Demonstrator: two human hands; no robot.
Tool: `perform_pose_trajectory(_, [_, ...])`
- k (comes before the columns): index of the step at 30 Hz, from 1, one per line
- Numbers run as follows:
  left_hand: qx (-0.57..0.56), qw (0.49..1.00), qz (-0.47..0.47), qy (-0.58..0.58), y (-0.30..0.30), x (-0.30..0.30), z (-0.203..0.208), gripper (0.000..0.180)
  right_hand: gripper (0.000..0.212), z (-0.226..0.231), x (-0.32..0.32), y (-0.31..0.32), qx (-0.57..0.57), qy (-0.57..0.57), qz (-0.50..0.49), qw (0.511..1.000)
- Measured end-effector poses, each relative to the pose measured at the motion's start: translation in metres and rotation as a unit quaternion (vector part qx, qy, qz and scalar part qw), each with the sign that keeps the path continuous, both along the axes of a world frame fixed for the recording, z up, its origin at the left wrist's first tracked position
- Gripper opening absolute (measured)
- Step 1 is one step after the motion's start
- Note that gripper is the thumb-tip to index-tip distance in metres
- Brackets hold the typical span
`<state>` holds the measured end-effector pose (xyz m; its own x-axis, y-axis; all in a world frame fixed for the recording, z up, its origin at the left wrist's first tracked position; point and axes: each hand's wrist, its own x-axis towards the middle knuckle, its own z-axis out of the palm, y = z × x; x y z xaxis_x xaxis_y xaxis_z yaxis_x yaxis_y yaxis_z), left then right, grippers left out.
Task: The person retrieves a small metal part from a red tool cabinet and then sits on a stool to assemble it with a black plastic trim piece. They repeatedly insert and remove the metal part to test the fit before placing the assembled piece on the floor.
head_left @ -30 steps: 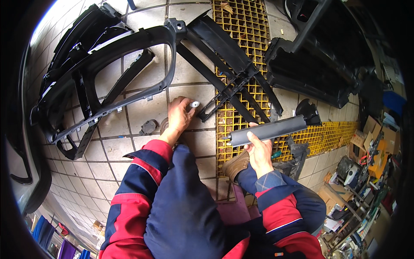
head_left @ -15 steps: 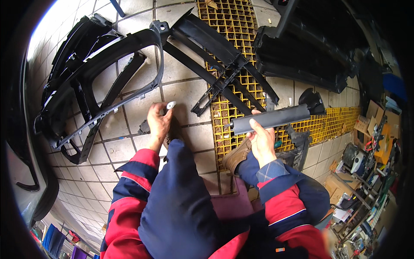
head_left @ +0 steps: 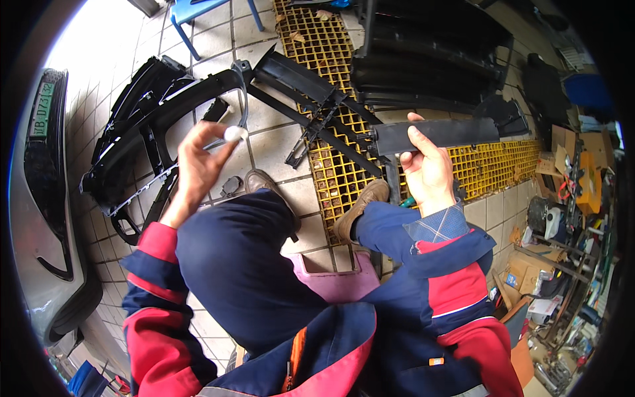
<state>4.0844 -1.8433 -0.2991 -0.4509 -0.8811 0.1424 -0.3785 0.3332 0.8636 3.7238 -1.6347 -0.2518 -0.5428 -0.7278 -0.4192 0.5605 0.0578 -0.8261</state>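
My left hand (head_left: 198, 165) is raised in front of my left knee, its thumb and fingers pinching a small white rounded piece (head_left: 234, 134) whose kind I cannot make out. A long flat dark-grey plastic panel (head_left: 456, 134) lies in my right hand (head_left: 428, 173), thumb on top and fingers beneath. The panel points away to the right, above the yellow grating. Beyond my hands, a black slatted plastic frame (head_left: 324, 119) rests on the tiles and grating. A large black curved bumper-like part (head_left: 169, 102) lies on the floor at the left, partly behind my left hand.
Yellow floor grating (head_left: 489, 173) crosses the tiled floor. A large black plastic part (head_left: 423, 76) stands at the far right. A silver car (head_left: 40, 231) is close on the left. A blue stool (head_left: 198, 10) stands at the back, a pink stool (head_left: 337, 270) beneath me. Cluttered shelving (head_left: 562, 264) lines the right.
My left hand has moved left and up, still pinching the white piece. The panel has swung to point farther right in my right hand. The whole view has shifted.
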Motion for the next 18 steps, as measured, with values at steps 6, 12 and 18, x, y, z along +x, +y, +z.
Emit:
perform_pose_trajectory(6, [-0.084, 0.993, -0.082, -0.005, 0.016, -0.041, 0.133, 0.022, 0.035, 0.056, -0.013, 0.059, -0.032, 0.031, -0.014, 0.999])
perform_pose_trajectory(12, [-0.050, 0.989, -0.141, 0.011, 0.084, -0.085, 0.161, 0.024, 0.030, 0.058, -0.013, 0.106, -0.032, 0.006, -0.079, 0.996])
perform_pose_trajectory(18, [-0.069, 0.985, -0.140, -0.070, 0.131, -0.108, 0.126, 0.027, 0.026, 0.040, -0.013, 0.106, -0.055, -0.030, -0.098, 0.993])
